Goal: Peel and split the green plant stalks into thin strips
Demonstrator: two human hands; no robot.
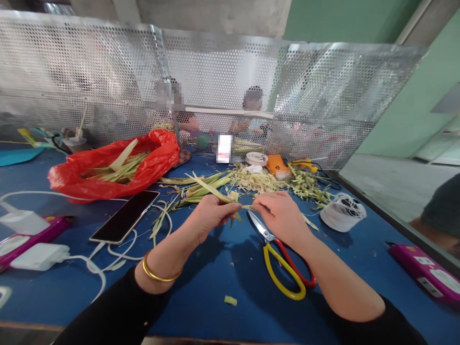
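Leaf strip [246, 207] spans both hands [212, 211], scissors [266, 235] lying close by.

On your left, a phone [125, 217] lies on the blue tabletop [201, 306], near two white chargers [41, 256] at a purple power strip [53, 232]. Another purple strip [426, 273] lies at your right. Facing you stands a perforated metal screen [223, 62]; beyond it, you see two people [189, 123].

One head-worn camera looks forward and down, close over the blue table [201, 311], toward a perforated screen [223, 62].
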